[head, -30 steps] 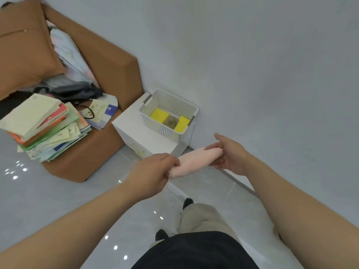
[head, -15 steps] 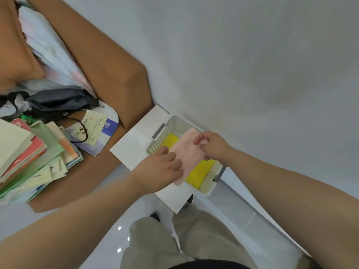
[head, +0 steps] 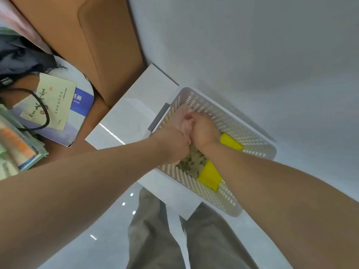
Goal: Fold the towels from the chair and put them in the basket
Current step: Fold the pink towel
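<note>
Pink towel inside perforated basket

Both bare forearms reach in from the lower corners and meet just right of the frame's centre, hands side by side and touching. The right hand curls its fingers round the pink towel. The left hand is fisted, back upward, and seems to grip the same towel; its fingertips are hidden.
</note>
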A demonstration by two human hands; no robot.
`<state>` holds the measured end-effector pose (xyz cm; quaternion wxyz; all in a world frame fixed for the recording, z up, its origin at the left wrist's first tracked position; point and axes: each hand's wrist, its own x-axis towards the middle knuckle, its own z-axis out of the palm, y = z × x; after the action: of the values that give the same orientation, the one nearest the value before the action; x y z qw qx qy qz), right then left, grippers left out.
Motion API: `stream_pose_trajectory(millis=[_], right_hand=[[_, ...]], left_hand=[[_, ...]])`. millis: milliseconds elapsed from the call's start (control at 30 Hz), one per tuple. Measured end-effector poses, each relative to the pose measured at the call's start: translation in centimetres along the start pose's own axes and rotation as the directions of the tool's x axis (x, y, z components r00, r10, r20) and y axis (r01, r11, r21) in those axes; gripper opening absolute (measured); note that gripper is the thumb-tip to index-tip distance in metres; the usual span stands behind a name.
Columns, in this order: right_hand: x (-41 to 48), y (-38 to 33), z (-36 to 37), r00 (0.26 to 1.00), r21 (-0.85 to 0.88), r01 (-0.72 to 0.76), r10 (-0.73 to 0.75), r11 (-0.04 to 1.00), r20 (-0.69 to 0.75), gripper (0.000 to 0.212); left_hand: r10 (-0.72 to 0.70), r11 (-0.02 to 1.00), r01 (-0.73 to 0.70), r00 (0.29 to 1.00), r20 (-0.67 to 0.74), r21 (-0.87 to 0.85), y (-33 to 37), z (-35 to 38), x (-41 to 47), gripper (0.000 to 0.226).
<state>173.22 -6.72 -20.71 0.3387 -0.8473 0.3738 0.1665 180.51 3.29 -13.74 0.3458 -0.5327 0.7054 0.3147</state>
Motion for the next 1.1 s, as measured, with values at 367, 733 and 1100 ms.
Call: stream_pose_trajectory(millis=[367,733,1100], right_hand=[[-0.1,-0.5,1.9,0.984,-0.199,0.013,-0.048,0.98,-0.169,0.039],[-2.2,-1.4,2.2,0.972,-0.613,-0.017,-0.129,0.79,-0.194,0.045],[-0.9,-2.6,2.1,0.976,-0.374,0.216,-0.196,0.902,0.093,0.082]], left_hand=[[-0.071,0.997,0.072,0.997,0.019,-0.013,0.2,2.2,1.4,0.036],[-0.043,0.907,0.174,0.944,0.326,-0.384,1.5,1.2,0.8,0.017],[-0.029,0.935,0.126,0.958,0.285,-0.331,2.2,1.4,0.1,0.044]])
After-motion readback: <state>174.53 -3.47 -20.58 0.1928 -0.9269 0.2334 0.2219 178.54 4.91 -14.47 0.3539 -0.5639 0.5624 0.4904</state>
